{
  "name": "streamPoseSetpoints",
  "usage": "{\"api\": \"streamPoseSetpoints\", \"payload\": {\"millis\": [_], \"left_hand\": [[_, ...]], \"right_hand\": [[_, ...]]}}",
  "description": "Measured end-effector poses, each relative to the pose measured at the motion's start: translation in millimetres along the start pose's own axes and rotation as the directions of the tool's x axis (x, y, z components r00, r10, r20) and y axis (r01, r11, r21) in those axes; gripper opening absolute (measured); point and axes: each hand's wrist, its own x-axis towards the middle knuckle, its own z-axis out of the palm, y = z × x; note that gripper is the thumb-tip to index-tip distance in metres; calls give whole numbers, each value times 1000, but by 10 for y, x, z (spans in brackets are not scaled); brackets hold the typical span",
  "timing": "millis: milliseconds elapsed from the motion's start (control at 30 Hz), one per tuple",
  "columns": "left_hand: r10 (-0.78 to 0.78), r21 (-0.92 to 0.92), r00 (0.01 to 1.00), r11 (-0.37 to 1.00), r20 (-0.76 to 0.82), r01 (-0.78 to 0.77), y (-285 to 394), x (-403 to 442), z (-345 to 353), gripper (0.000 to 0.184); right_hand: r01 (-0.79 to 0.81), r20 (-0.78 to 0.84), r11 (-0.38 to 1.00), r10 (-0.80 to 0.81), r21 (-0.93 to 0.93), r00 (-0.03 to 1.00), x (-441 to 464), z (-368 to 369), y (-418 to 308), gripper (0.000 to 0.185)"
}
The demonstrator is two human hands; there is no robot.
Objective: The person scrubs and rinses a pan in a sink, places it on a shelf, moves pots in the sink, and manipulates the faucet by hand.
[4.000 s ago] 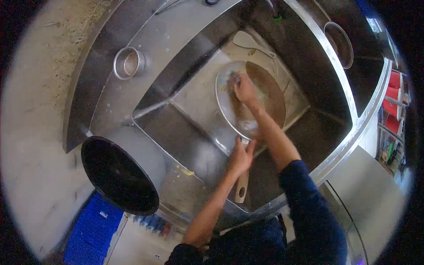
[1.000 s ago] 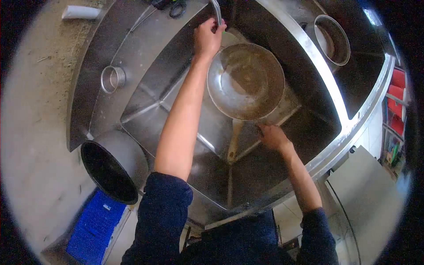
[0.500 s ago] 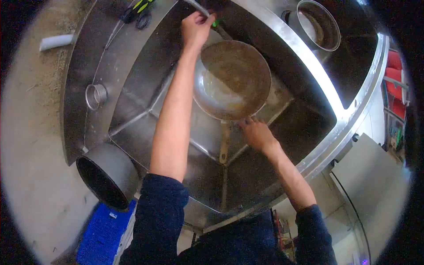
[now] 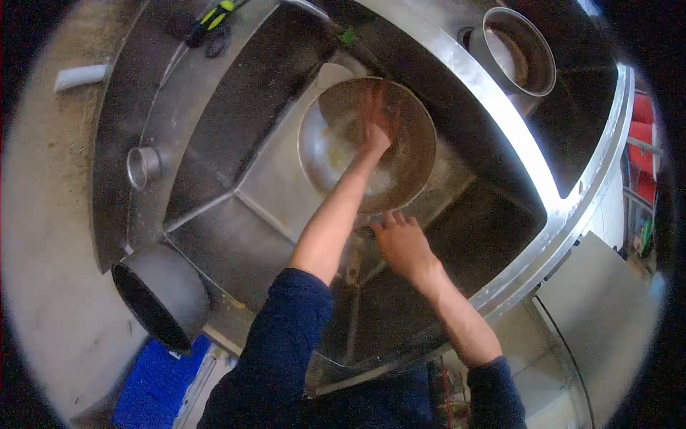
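A round metal frying pan (image 4: 321,154) lies in the sink (image 4: 271,189), its handle (image 4: 354,264) pointing toward me. My left hand (image 4: 380,123) is over the inside of the pan; its fingers are blurred but look stretched out and spread, with nothing visible in them. At the pan's near rim, beside the handle, my right hand (image 4: 404,243) has its fingers curled on the edge, partly hidden beneath. Above the far side is the faucet spout (image 4: 311,8), with a green piece (image 4: 348,36) near its end.
A dark pot (image 4: 161,289) lies tilted at the sink's left corner. A metal ring (image 4: 143,168) sits on the left ledge, below green-and-black scissors-like tools (image 4: 211,21). Another pot (image 4: 518,53) stands in the right basin. A blue mat (image 4: 157,382) is lower left.
My left hand has left the faucet spout and come down into the pan. My right hand stays at the near rim. The pan looks slightly turned, with its handle nearer me.
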Motion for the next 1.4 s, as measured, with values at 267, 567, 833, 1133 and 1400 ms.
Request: {"api": "streamPoseSetpoints", "payload": {"millis": [267, 567, 833, 1133, 1400], "left_hand": [[291, 117, 939, 942, 186, -315, -21, -344, 248, 57], [-40, 388, 727, 866, 685, -317, -366, -660, -550, 53], [-253, 587, 854, 807, 455, -74, -399, -911, -807, 54], [-205, -16, 971, 978, 121, 209, -1115, -359, -1455, 39], [-344, -331, 923, 862, 173, 384, -1150, -245, -1461, 41]], "right_hand": [[19, 41, 998, -22, 64, 999, -17, -144, -102, 36], [-180, 212, 976, 151, 123, 965, 66, -259, 151, 37], [-308, -378, 867, 456, 390, 806, 1227, 472, 938, 52], [181, -430, 404, 892, 897, 141, 2830, 346, 531, 46], [327, -561, 549, 335, 769, 757, 2587, 543, -264, 40]]}}
